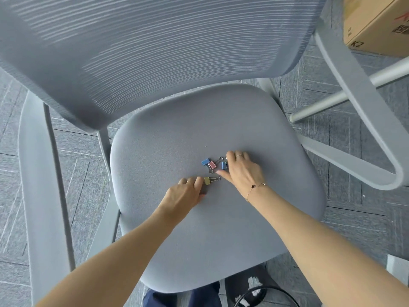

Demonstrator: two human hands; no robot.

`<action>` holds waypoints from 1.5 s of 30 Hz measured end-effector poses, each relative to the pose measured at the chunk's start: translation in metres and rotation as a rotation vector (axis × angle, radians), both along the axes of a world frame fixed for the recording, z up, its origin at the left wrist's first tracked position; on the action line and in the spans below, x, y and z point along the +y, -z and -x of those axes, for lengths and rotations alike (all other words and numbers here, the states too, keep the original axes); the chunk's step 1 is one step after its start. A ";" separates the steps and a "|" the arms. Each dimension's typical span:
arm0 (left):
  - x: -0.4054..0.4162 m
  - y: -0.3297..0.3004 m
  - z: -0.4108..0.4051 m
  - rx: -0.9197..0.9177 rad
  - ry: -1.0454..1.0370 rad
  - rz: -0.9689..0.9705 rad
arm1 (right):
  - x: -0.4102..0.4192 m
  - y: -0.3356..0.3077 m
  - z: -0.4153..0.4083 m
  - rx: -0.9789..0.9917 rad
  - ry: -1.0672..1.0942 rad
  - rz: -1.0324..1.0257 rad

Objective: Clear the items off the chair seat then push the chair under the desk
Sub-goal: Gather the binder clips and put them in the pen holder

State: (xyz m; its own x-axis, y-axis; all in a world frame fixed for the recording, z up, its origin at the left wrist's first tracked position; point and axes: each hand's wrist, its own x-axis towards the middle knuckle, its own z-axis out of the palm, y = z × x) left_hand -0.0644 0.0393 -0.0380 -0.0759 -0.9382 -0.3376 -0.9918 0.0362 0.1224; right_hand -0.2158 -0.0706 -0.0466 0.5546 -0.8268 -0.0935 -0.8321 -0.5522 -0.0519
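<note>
Head view: your left hand (184,193) lies palm-down near the middle of the chair seat (177,240), fingers curled, gripping nothing, its fingertips touching the yellow binder clip (207,180). Just beyond lie a blue clip (205,161) and a pink clip (212,165), touching each other. Your right hand (242,171) rests spread beside them, holding nothing, partly covering a second blue clip (224,165).
</note>
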 end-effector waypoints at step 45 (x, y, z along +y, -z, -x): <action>-0.085 -0.019 -0.002 0.251 -0.282 -0.251 | 0.022 -0.009 0.014 -0.105 -0.020 -0.354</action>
